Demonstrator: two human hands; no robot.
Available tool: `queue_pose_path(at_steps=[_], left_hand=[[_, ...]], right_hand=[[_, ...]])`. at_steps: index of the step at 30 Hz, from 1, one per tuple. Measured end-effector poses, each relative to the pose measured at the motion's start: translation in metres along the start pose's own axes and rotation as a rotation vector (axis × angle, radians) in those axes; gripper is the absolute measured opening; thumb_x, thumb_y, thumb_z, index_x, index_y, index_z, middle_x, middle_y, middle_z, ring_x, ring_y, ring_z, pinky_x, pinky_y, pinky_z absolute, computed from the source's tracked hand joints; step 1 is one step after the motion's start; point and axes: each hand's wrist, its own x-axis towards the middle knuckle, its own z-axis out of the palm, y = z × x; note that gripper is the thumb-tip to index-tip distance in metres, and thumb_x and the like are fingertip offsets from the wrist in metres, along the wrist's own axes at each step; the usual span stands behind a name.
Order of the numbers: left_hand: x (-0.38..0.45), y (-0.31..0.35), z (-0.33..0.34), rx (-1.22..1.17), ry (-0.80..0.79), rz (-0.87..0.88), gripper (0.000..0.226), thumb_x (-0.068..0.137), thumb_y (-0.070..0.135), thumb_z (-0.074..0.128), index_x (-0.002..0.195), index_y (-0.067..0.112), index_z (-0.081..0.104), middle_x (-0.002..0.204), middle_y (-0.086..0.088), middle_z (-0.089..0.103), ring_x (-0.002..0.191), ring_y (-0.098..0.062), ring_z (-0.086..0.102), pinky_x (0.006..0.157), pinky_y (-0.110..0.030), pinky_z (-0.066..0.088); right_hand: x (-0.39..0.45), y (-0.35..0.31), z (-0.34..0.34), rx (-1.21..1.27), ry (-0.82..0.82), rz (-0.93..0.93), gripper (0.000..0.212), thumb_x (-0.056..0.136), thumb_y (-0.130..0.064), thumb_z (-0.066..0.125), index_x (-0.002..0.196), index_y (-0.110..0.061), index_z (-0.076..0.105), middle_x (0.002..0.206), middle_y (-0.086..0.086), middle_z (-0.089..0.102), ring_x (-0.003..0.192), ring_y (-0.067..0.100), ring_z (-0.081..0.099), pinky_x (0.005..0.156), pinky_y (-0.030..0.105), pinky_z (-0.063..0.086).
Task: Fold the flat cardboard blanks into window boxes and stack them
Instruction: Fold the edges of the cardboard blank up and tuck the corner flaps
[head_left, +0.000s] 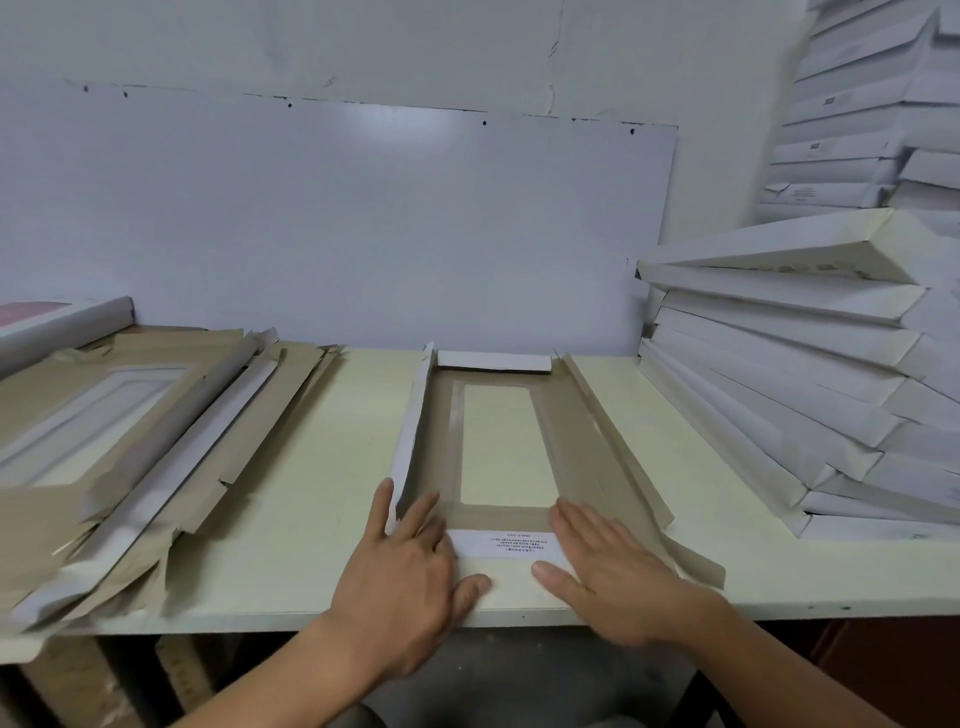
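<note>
Lying flat in the middle of the pale bench (322, 467): one cardboard blank (498, 452), brown side up, with a clear window (506, 441) in its middle. Reaching from near the back wall (363, 223) almost to the front edge of the bench. Standing up along the left edge of the blank: a long white flap (413, 431). Leaning up and outward along the right edge: a long brown flap (613, 431). Standing up at the far end: a short white flap (493, 360). Lying folded over at the near end: a white flap with small print (511, 545).

Pressing down on the near left corner: the left hand (400, 577), fingers straight and a little spread, fingertips touching the bottom of the left flap, thumb resting on the bench just in front of the printed flap. Pressing down on the near right corner: the right hand (602, 566), fingers flat and close together on the brown card, thumb pointing left along the front of the printed flap. Holding nothing, either hand.

Piling up at the left: a messy heap of flat blanks (156, 441), hanging over the front edge. Leaning at the right: a stack of folded white boxes (789, 374), with more boxes (852, 119) piled behind it. Showing bare bench on both sides of the middle blank, wider on the left, narrower on the right.
</note>
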Motion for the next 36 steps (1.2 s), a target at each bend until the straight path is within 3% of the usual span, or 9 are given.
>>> queue_pose_path(at_steps=[4,6,8,11,15,19,23,30,36], left_hand=[[-0.006,-0.004,-0.006,0.090,-0.090,-0.026,0.091,0.091,0.069,-0.005,0.125,0.012,0.058,0.139,-0.007,0.050,0.151,-0.024,0.003,0.107,-0.061,-0.029],[-0.007,-0.005,-0.007,0.044,-0.090,-0.025,0.087,0.092,0.071,0.001,0.129,0.013,0.054,0.146,-0.005,0.043,0.151,-0.023,0.001,0.106,-0.063,-0.028],[-0.008,-0.011,-0.005,-0.169,-0.036,-0.017,0.080,0.092,0.073,0.009,0.141,0.019,0.041,0.162,0.002,0.016,0.151,-0.015,-0.004,0.112,-0.057,-0.023],[-0.011,-0.031,-0.003,-0.618,0.172,-0.015,0.078,0.093,0.064,0.026,0.157,0.024,0.007,0.162,0.014,-0.015,0.148,0.000,-0.011,0.122,-0.032,-0.006],[-0.014,-0.068,0.001,-0.890,0.178,-0.183,0.063,0.103,0.033,0.039,0.156,0.023,0.006,0.159,0.018,-0.003,0.147,0.005,-0.003,0.117,-0.012,0.000],[-0.015,-0.096,0.006,-0.871,-0.089,-0.065,0.056,0.100,-0.001,0.038,0.150,0.022,0.034,0.157,0.016,0.022,0.147,0.001,0.015,0.118,-0.015,0.011],[-0.015,-0.106,0.006,-0.731,-0.210,0.128,0.073,0.089,-0.013,0.037,0.150,0.028,0.035,0.159,0.022,0.015,0.146,0.008,0.009,0.120,-0.018,0.010],[-0.013,-0.113,0.010,-0.749,-0.284,0.171,0.077,0.088,-0.005,0.049,0.151,0.036,0.030,0.157,0.030,0.012,0.145,0.010,0.003,0.123,-0.028,0.009],[-0.012,-0.118,0.012,-0.859,-0.306,0.193,0.068,0.095,0.003,0.057,0.147,0.041,0.037,0.158,0.029,0.011,0.143,0.013,0.007,0.121,-0.020,0.012]], right_hand=[[-0.010,0.023,-0.004,-0.024,-0.003,0.093,0.108,0.070,-0.084,-0.012,0.157,-0.019,-0.013,0.164,-0.003,-0.018,0.150,0.011,-0.018,0.122,0.035,-0.007],[-0.009,0.023,-0.002,-0.048,0.015,0.102,0.103,0.077,-0.082,-0.007,0.158,-0.018,-0.008,0.166,-0.002,-0.013,0.151,0.013,-0.015,0.122,0.035,-0.005],[-0.006,0.019,-0.004,-0.091,0.099,0.080,0.092,0.087,-0.077,-0.001,0.154,-0.017,0.019,0.162,0.000,0.017,0.151,0.018,0.008,0.122,0.037,0.010],[-0.004,0.011,-0.021,-0.009,0.245,0.040,0.087,0.078,-0.080,-0.010,0.104,-0.030,0.055,0.105,-0.009,0.053,0.112,0.018,0.050,0.099,0.037,0.038],[0.010,0.003,-0.038,0.203,0.287,0.022,0.075,0.090,-0.072,0.008,0.072,-0.012,0.049,0.075,0.003,0.057,0.073,0.019,0.055,0.073,0.036,0.047],[0.025,-0.012,-0.049,0.365,0.119,0.010,0.057,0.098,-0.063,0.029,0.072,-0.014,0.043,0.069,0.000,0.045,0.065,0.018,0.043,0.065,0.035,0.034],[0.027,-0.032,-0.052,0.330,0.004,-0.099,0.031,0.093,-0.053,0.054,0.098,-0.026,0.068,0.093,-0.013,0.064,0.086,0.010,0.060,0.083,0.034,0.050],[-0.005,-0.062,-0.033,0.132,0.156,-0.328,0.034,0.091,-0.040,0.060,0.124,-0.033,0.060,0.118,-0.015,0.059,0.108,0.008,0.052,0.092,0.032,0.045],[-0.033,-0.062,-0.006,-0.021,0.248,-0.420,0.060,0.092,-0.062,0.045,0.146,-0.036,0.041,0.135,-0.014,0.040,0.125,0.007,0.035,0.104,0.029,0.034]])
